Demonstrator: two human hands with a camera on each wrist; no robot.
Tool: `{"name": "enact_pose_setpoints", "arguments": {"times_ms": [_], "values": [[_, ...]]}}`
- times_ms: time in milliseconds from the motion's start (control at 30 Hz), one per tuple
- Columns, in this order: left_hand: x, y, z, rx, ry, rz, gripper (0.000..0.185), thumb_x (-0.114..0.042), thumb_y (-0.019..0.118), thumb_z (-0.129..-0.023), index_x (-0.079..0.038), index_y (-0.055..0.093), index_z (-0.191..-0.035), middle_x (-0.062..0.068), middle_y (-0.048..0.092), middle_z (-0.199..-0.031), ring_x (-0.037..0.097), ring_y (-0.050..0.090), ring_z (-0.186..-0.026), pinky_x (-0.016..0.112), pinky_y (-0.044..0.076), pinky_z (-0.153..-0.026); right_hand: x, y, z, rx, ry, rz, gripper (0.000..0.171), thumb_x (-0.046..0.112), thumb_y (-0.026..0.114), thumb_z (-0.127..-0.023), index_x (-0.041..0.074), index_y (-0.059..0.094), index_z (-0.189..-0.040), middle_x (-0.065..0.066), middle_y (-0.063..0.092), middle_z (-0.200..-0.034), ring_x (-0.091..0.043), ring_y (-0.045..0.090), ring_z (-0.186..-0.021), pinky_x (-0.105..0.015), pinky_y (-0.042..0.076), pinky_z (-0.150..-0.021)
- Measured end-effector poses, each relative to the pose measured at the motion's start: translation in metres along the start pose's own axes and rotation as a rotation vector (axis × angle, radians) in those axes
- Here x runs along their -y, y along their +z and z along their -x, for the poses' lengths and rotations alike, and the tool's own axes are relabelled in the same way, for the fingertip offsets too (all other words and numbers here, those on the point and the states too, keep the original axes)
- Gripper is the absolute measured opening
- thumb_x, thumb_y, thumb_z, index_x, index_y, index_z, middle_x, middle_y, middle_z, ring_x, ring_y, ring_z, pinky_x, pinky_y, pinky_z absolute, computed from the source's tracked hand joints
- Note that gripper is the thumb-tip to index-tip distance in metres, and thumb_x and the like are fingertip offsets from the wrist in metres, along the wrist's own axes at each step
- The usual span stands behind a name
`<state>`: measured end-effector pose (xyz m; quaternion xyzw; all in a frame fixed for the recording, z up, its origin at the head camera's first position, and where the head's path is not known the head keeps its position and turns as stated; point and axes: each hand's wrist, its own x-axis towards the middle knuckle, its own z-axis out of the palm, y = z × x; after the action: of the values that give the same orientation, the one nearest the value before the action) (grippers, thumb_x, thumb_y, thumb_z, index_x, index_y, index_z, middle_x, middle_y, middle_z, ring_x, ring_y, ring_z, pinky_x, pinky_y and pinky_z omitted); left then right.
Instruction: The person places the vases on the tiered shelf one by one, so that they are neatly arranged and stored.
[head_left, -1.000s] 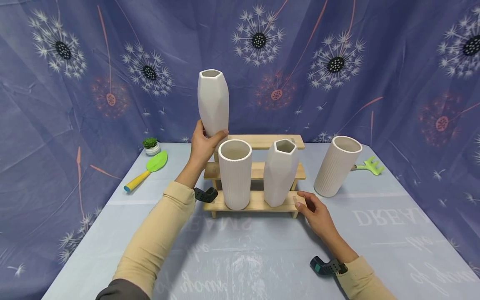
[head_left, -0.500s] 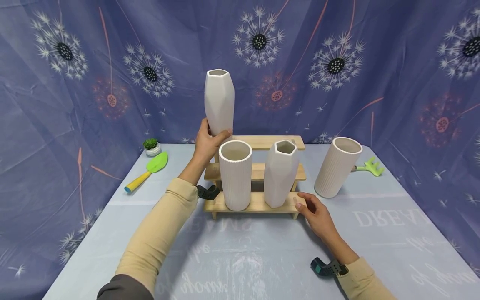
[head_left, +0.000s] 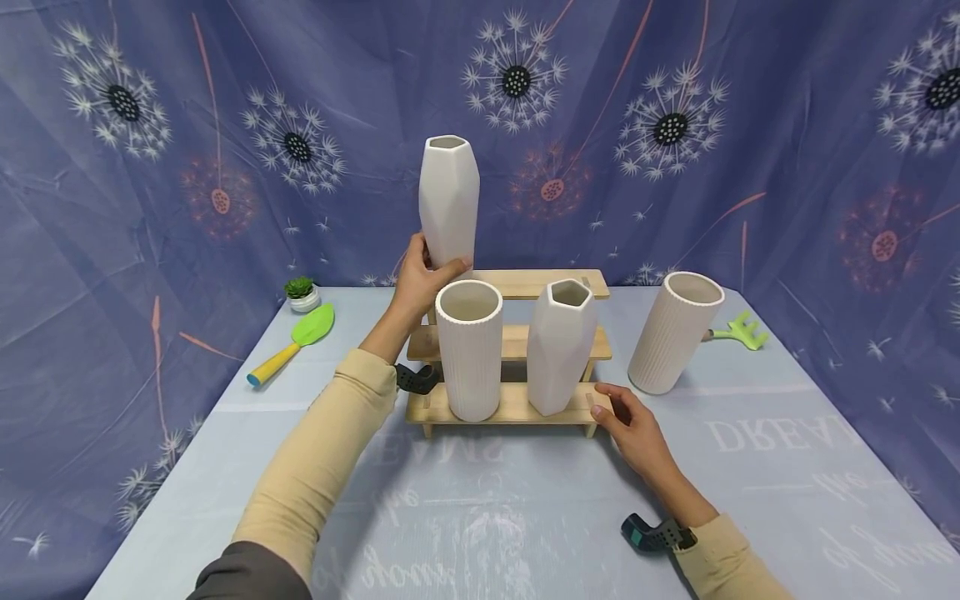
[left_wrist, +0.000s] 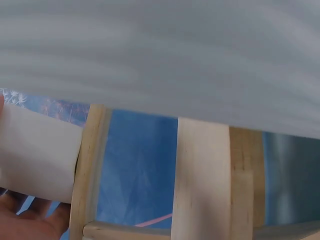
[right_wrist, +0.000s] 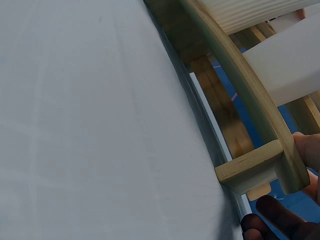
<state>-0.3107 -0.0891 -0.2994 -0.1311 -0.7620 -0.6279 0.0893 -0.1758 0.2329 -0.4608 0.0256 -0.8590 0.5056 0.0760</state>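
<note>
The head view shows the left hand (head_left: 420, 279) with its fingers wrapped around the base of a faceted white vase (head_left: 448, 200), holding it upright above the top step of a 3-step wooden rack (head_left: 525, 283), at about 11 o'clock from the rack's middle. On the lowest step stand a ribbed vase (head_left: 469, 350) and a second faceted vase (head_left: 561, 346). The right hand (head_left: 633, 429) rests with relaxed, nearly straight fingers on the rack's lower right corner, at 4 o'clock. A second ribbed vase (head_left: 673, 332) stands on the surface (head_left: 525, 517) at 3 o'clock, a green rake (head_left: 738, 332) behind it; a green trowel (head_left: 294, 342) and a small potted plant (head_left: 302, 292) lie at 9 o'clock.

The left wrist view alone shows the rack's slats from underneath, with the held vase's base (left_wrist: 37, 152) just beside a slat and the palm below it. The right wrist view alone shows the rack's foot (right_wrist: 250, 167) on the surface, with fingertips (right_wrist: 305, 145) touching the side rail.

Against 0.5 s ago, the held vase has shifted slightly toward 3 o'clock, closer over the top step; the right hand has stayed put.
</note>
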Motion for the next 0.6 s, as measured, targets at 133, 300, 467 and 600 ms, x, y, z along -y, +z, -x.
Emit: {"name": "enact_pose_setpoints", "arguments": {"times_ms": [133,300,467,600], "values": [[0.001,0.000,-0.004,0.022,0.011,0.002,0.079,-0.030,0.072,-0.080,-0.021,0.028,-0.144,0.009,0.048,-0.134,0.026,0.049,-0.119,0.045,0.043,-0.099,0.000,0.000,0.000,-0.002,0.003,0.004,0.045,0.033,0.060,-0.092,0.011,0.052,-0.131,-0.012,0.056,-0.131,-0.015,0.051,-0.112,-0.006,0.038,-0.084],[0.001,0.003,-0.008,0.057,-0.004,0.037,0.072,-0.028,0.072,-0.080,-0.020,0.034,-0.141,0.011,0.050,-0.133,0.026,0.052,-0.119,0.043,0.043,-0.099,0.000,-0.001,0.000,0.005,0.007,-0.014,0.046,0.033,0.060,-0.092,0.010,0.051,-0.131,-0.014,0.053,-0.135,-0.027,0.049,-0.123,-0.002,0.034,-0.084],[-0.003,0.003,-0.007,0.120,-0.056,0.101,0.065,-0.026,0.072,-0.082,-0.016,0.038,-0.136,0.011,0.050,-0.133,0.027,0.052,-0.119,0.043,0.044,-0.098,-0.001,0.000,0.000,0.006,0.007,-0.017,0.046,0.033,0.060,-0.092,0.010,0.051,-0.131,-0.014,0.055,-0.133,-0.026,0.050,-0.119,-0.004,0.037,-0.084],[-0.013,0.003,-0.001,0.146,-0.070,0.122,0.065,-0.021,0.070,-0.083,-0.014,0.037,-0.138,0.012,0.049,-0.137,0.027,0.051,-0.122,0.042,0.044,-0.099,-0.002,0.001,-0.001,-0.003,0.003,0.001,0.045,0.034,0.060,-0.092,0.012,0.052,-0.131,-0.013,0.056,-0.131,-0.020,0.051,-0.114,-0.007,0.039,-0.084]]}}
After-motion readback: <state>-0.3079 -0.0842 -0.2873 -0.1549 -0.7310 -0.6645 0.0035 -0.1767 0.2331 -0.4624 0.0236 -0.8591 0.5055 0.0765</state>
